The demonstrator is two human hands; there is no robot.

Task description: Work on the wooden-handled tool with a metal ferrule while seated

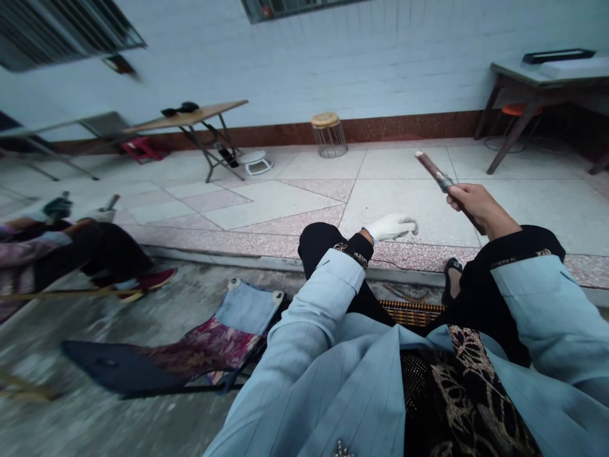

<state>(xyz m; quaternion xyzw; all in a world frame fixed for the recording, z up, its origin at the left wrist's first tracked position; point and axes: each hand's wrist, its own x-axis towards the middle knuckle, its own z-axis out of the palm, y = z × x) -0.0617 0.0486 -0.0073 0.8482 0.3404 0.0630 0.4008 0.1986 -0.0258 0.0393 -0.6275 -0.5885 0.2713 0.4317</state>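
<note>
Setting: porch-like, seemingly outdoors, where you sit
Wall: white, facing you, with barred window
Floor: tiled, raised above rough concrete
Furniture: folding table, stool

Single head-worn view, forward and down

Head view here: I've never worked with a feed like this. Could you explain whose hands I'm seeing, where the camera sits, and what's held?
There's no machine: this one picture comes from a camera worn on a person's head, looking forward and down. The pale blue sleeves are the wearer's. The left hand, in a white glove, shows nothing in its slightly curled fingers. The bare right hand grips a brown stick with a grey band; I can't tell exactly what it is. On the tiled floor ahead stand a round stool and a low white stool. Another person, blurred, sits at the picture's left.
</note>
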